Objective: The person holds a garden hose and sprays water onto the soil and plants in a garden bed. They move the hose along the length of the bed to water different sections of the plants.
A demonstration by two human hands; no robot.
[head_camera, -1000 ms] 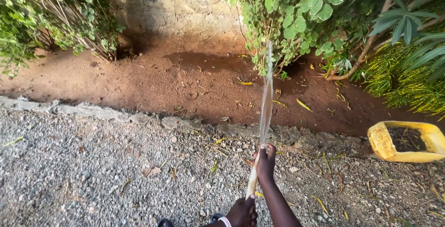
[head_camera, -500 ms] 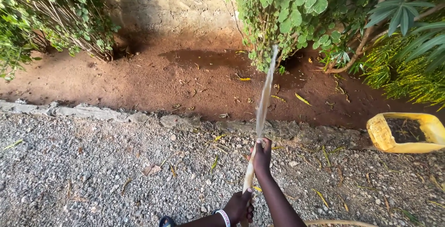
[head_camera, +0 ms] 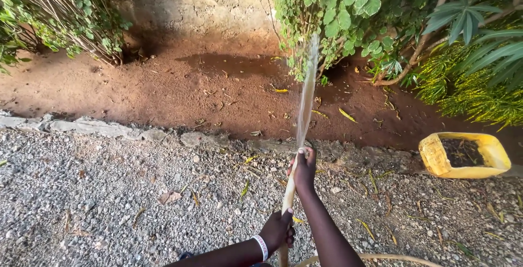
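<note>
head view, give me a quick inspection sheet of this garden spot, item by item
surface: grey gravel in front, a rough stone edging, then reddish soil with a dark wet patch.
job's things: pale hose held with its end up; water jet arcs to the leafy bush.
clutter: cut yellow container holding soil; fallen leaves.
hands: right hand grips the hose end, thumb at the outlet; left hand grips it lower.
cables: hose loop on the gravel at the bottom edge.
surroundings: rough wall, shrubs on both sides.

Container (head_camera: 464, 156) right of hose (head_camera: 287, 201).
</note>
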